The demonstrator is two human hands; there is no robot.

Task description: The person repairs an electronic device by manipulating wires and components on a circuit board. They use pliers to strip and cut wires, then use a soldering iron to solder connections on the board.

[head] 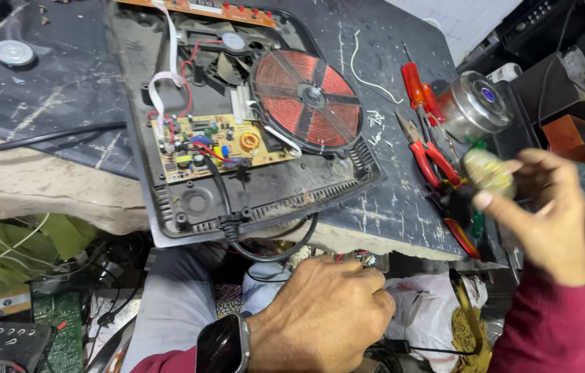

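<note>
Pinching a small yellowish round part (488, 173) in fingertips, the right hand (548, 214) hovers over the counter (389, 200) edge; a loose grip could drop it. The left hand (323, 314) is fisted, contents unclear.

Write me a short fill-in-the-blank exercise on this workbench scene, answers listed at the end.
1. The right hand holds up a small blurred ____ object.
2. The left hand is closed into a fist, and a ____ sits on its wrist.
3. In the opened cooker base, the round copper coil lies to the ____ of the circuit board.

Answers: yellowish; smartwatch; right
</note>
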